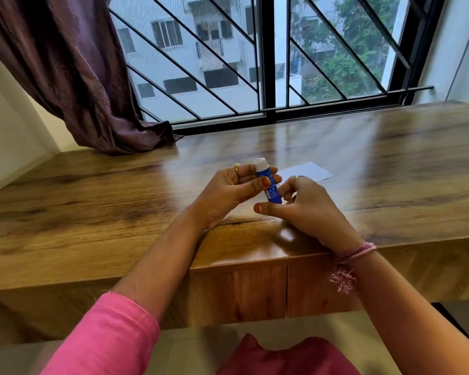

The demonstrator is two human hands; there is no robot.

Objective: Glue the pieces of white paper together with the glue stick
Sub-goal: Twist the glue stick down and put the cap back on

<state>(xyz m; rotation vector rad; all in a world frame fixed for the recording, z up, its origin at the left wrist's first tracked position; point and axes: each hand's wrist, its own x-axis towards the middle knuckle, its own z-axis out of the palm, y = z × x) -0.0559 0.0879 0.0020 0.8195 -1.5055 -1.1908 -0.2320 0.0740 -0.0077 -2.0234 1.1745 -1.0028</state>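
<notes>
Presently, glue stick [268, 182] — held upright, white end up, pinched in the left hand [228, 193], base turned by curled fingers of the right hand [306, 209] — white paper [306, 171] lies flat just beyond the right hand.

There is one camera, and it sits on the person's head. It looks forward and down, from close above the near edge of the wooden table [119, 185]. Both arms reach in from the bottom. The far edge of the table meets a barred window [266, 63] at the top. The wide view bends straight lines.
</notes>
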